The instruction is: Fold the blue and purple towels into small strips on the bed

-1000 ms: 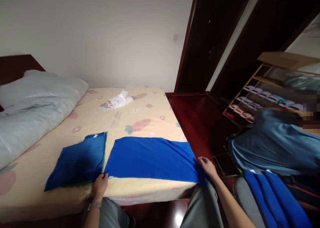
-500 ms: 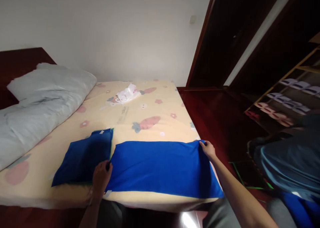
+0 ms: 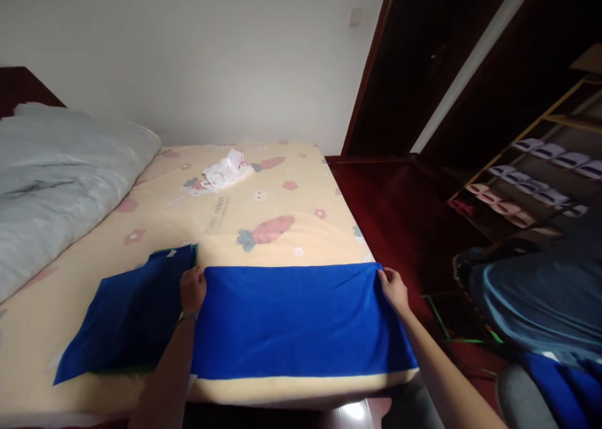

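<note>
A bright blue towel (image 3: 296,322) lies spread flat along the near edge of the bed. My left hand (image 3: 192,289) is closed on its far left corner. At the far right corner, my right hand (image 3: 394,289) pinches the cloth between thumb and fingers. The towel's far edge runs nearly straight between both hands. Left of it, partly behind my left forearm, a darker blue folded cloth (image 3: 126,316) with green edging and a small white tag rests on the bed.
The bed has a cream patterned sheet (image 3: 310,234) and a crumpled white plastic bag (image 3: 227,170). A grey quilt (image 3: 70,178) is heaped at the left. On the right stand a rack of slippers (image 3: 531,184) and dark blue fabric (image 3: 536,297) beside the bed.
My left hand has moved from the towel's left side up to its far left corner. The towel now lies straighter and smoother. My right hand stays at its corner, and the view has shifted slightly.
</note>
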### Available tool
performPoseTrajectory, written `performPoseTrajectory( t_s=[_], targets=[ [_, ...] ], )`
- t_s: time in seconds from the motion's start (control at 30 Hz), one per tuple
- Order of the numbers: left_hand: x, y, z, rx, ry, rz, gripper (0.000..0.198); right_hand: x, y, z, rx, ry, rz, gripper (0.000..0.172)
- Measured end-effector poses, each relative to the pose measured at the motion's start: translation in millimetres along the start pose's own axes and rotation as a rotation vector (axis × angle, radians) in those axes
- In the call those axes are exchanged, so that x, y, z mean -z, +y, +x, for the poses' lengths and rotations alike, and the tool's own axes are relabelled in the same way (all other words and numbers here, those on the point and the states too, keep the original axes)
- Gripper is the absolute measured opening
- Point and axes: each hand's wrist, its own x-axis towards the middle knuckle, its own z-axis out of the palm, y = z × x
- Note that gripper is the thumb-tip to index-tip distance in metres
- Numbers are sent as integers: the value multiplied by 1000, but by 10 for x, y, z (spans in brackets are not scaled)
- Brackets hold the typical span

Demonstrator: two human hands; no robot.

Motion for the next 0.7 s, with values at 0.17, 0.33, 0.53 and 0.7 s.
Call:
performPoseTrajectory(
  t_s=[0.17, 0.33, 0.53, 0.7],
  targets=[
    [189, -297, -1190, 46, 207, 168, 49, 316, 504, -947, -195, -118, -135, 73],
    [348, -666, -1696, 187, 169, 246, 48, 499, 782, -1480, -276, -188, -185, 68],
    [426, -908, -1397, 29, 58, 196, 44, 489, 546, -1578, -248, -213, -357, 71],
    [649, -1341, -1113, 173, 173, 180, 45, 499, 460, -1605, -224, -207, -348, 66]
  ],
)
